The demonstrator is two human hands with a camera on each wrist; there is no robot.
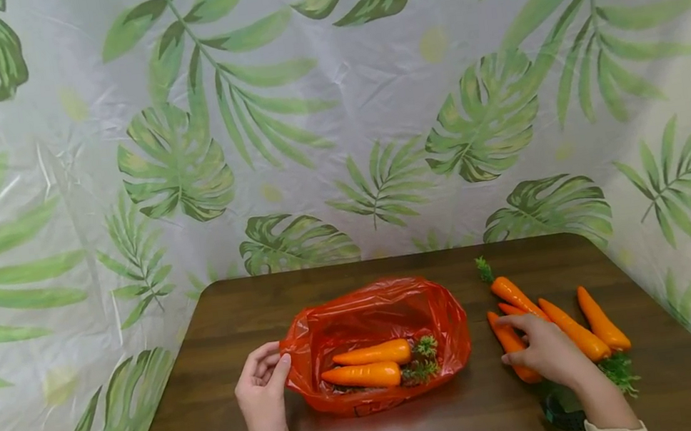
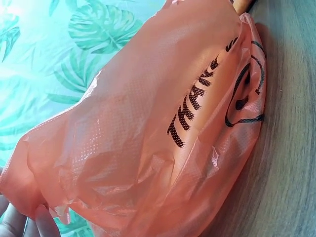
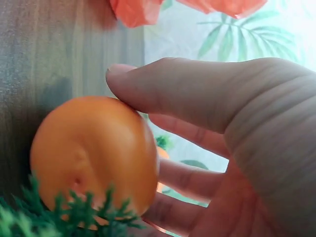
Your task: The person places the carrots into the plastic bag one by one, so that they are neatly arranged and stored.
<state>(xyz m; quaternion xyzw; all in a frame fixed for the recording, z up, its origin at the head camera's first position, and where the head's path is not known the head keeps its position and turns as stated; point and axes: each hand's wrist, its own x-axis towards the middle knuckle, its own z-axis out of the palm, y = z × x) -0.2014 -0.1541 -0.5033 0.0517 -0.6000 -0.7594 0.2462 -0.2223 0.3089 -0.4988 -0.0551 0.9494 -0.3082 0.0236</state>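
So there's a red plastic bag (image 1: pixel 316 395) sitting mouth-up on the wood-look tabletop (image 1: pixel 236 322), with two carrots visible in it: a rear carrot (image 1: pixel 375 353) and a front carrot (image 1: pixel 365 377), lying side by side, tips to the left, leafy green tops at the right end. Left hand (image 1: pixel 262 391) has the bag's left edge pinched between thumb and fingers. Black print (image 2: pixel 190 113) shows on the bag's outside in the left wrist cam.

Over to the right of the bag, the right hand (image 1: pixel 546 349) has its grip around a loose carrot (image 1: pixel 508 341), thumb on one side, fingers on the other. That one's outside the bag, by the tabletop. More loose carrots (image 1: pixel 573 331) lie just beside it, some partly hidden by the hand, so no exact count from me.
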